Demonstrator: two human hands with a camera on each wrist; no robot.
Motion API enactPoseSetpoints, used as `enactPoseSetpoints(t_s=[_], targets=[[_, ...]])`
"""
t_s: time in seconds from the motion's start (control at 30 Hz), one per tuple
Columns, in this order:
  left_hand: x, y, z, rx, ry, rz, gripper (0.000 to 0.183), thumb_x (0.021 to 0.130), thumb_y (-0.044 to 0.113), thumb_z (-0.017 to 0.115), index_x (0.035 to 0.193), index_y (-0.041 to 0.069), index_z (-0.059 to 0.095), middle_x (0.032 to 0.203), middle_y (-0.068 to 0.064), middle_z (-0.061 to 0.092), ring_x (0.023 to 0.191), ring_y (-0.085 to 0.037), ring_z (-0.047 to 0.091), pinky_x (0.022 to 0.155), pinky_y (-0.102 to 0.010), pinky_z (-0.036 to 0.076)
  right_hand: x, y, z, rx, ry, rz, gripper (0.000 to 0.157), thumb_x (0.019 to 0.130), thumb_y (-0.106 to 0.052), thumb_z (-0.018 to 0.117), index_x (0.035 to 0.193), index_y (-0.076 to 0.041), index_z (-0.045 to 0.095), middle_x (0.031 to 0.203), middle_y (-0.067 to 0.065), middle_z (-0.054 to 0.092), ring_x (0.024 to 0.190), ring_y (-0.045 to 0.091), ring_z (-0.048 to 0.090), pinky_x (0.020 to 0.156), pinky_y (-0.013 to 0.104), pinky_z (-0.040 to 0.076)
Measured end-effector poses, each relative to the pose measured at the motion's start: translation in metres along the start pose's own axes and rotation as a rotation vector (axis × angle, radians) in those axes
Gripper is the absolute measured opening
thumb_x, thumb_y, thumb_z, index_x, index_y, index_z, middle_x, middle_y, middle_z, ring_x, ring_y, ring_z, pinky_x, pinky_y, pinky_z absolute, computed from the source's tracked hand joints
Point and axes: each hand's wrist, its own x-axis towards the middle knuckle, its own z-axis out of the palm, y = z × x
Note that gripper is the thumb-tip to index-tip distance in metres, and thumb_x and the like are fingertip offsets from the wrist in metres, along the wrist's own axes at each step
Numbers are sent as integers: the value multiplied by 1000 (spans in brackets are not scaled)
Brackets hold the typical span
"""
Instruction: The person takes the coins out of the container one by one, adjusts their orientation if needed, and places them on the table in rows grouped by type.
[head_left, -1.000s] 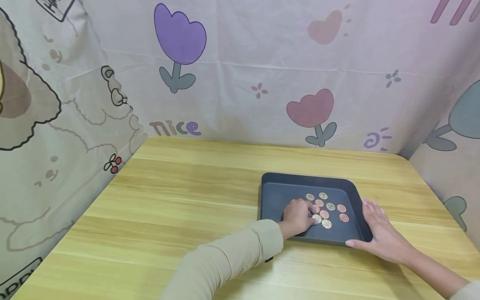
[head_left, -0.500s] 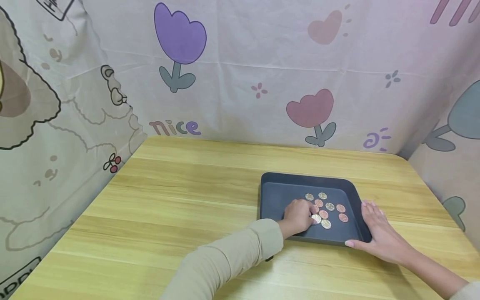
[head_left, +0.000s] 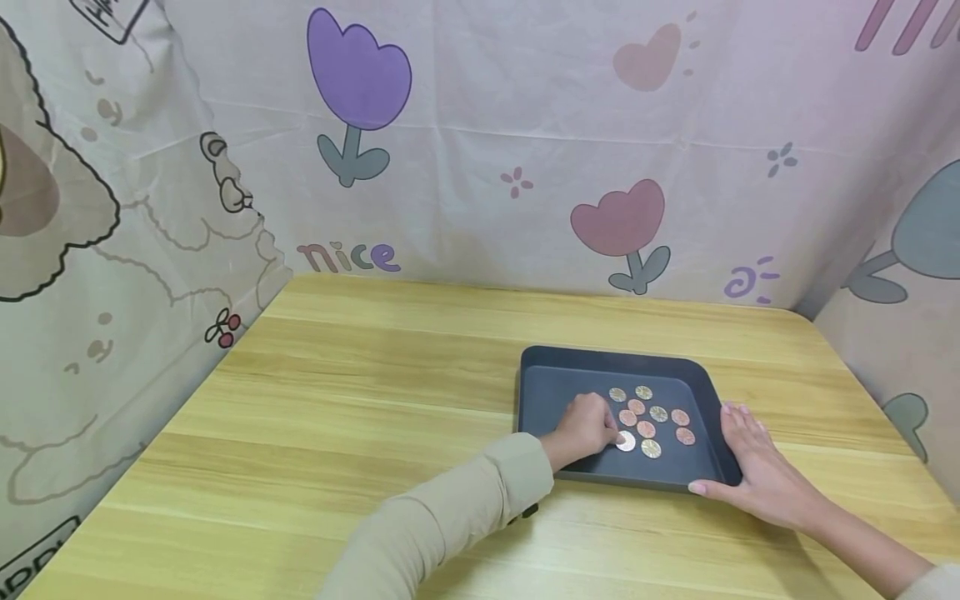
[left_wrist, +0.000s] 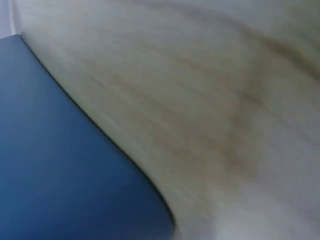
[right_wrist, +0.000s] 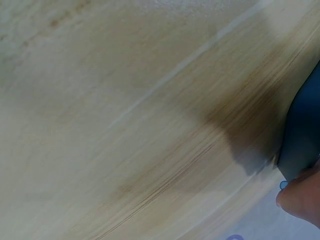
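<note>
A dark rectangular tray (head_left: 555,392) stands on the table, with several copper and gold-toned coins (head_left: 658,414) spread flat over its right half. Reaching over the tray's front wall, my left hand (head_left: 588,425) has curled fingers and pinches a shiny pale coin (head_left: 626,442) at its edge, low over the tray floor. My right hand (head_left: 765,467) rests against the outside of the near right corner. Its fingers lie along the right wall and its thumb along the front wall. In the right wrist view, a fingertip (right_wrist: 302,197) touches the tray's dark wall (right_wrist: 302,130).
The wood-grain table (head_left: 337,400) extends left of the tray and behind it. A printed cloth (head_left: 480,100) hangs along the back and both sides. The left wrist view shows only a blurred tabletop (left_wrist: 175,100) and a dark blue tray surface (left_wrist: 65,150).
My left hand has drawn slightly left, bringing the pale coin a little left and away from the others. The copper coin beside it is now uncovered. My right hand stays at the corner.
</note>
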Motion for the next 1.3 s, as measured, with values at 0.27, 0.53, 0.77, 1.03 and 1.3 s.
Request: enactPoseSetpoints(t_s=[0.27,0.53,0.77,1.03,1.3], targets=[[-2,-12,-14,-190,-30,24,19,83,8,66,65,3,72,70,-1,71,48,-1,43,45,-13,32,0,-2,1,16,-1,2,112,73,-42,74,142,14,5,145,41,8,140,45,-6,114,48,-11],[-7,-25,-44,-334,-3,14,14,84,13,67,77,3,73,79,-5,72,59,-4,48,51,-14,36,-1,-1,2,-28,12,1,115,72,-44,74,142,14,3,144,41,10,140,44,-5,112,33,-18],[-13,-37,-67,-368,40,12,13,82,14,69,79,2,74,81,-8,72,58,-5,45,51,-14,34,2,-2,0,-75,-3,-3,116,71,-47,73,141,15,5,143,42,12,139,46,-3,111,31,-19],[-21,-53,-88,-428,59,-27,13,84,12,67,82,0,72,86,-11,70,64,-9,45,53,-17,36,5,-1,-6,-121,23,-73,113,68,-48,75,140,17,16,141,40,23,141,43,6,108,15,-18],[-22,-79,-101,-434,103,-51,15,83,13,67,81,-2,70,72,-3,62,62,-8,44,53,-16,36,5,-1,-9,-80,29,-76,112,67,-44,77,139,17,18,140,40,24,141,43,5,108,13,-17]])
